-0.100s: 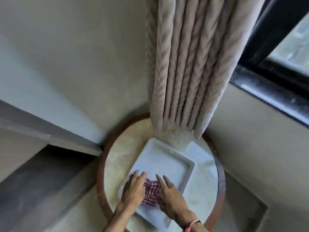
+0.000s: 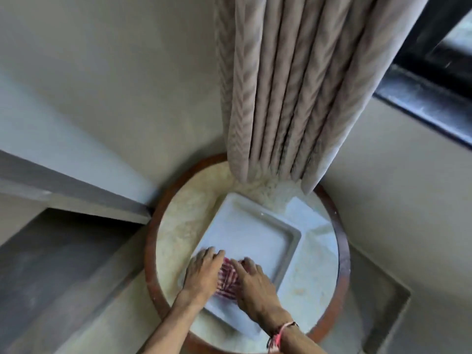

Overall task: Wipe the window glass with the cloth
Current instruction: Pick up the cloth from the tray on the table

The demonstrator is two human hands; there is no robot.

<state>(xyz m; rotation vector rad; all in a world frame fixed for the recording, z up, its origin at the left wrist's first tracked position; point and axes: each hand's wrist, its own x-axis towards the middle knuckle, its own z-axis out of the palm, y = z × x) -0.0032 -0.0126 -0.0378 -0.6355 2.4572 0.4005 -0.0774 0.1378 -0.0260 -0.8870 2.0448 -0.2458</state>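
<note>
- the cloth (image 2: pixel 228 279) lies in the white tray (image 2: pixel 258 241), at the near edge of the round table (image 2: pixel 178 226).
- left hand (image 2: pixel 204 273) and right hand (image 2: pixel 255 284) rest flat on it, fingers apart, nothing clamped.
- better to gather it fully before lifting, then go to the window glass (image 2: pixel 459 34).

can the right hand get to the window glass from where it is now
Probably yes, though not at once. The right hand is down on the striped cloth in the white tray, beside the left hand. The window glass is up to the right, and the curtain hangs left of it, not across it.
</note>
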